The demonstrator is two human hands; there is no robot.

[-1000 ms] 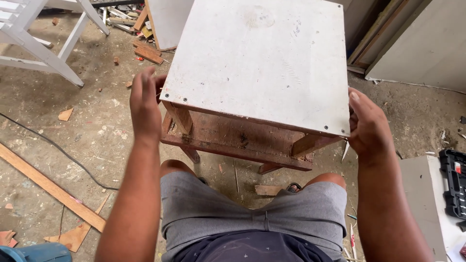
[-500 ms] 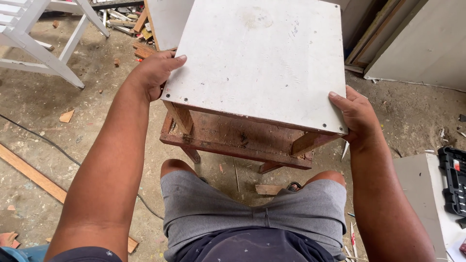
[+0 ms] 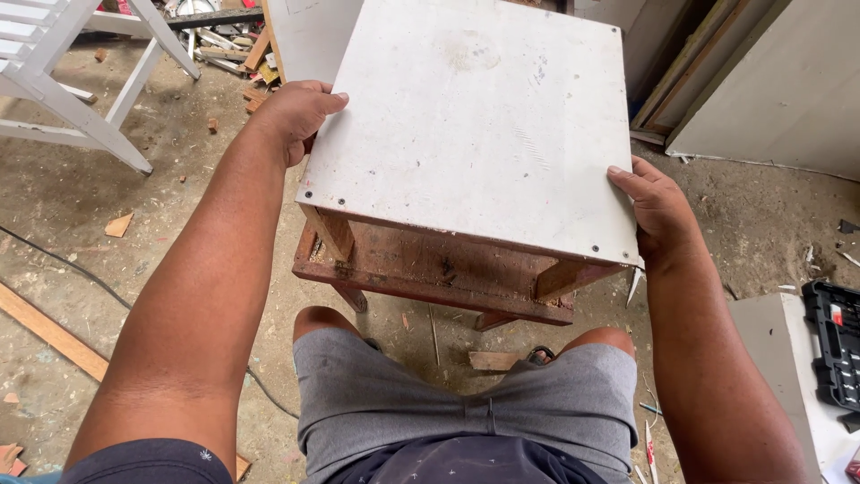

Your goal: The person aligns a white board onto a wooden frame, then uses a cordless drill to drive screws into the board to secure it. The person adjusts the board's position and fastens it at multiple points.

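Both hands [image 3: 291, 112] shifted; one board [image 3: 475, 116].

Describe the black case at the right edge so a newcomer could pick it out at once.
Start at the square white board screwed onto the reddish wooden frame, which the left hand and right hand grip by its sides. Move right, past the right forearm, to the pale slab in the lower right corner. The black plastic tool case lies at its right side, the only dark, ribbed thing there.
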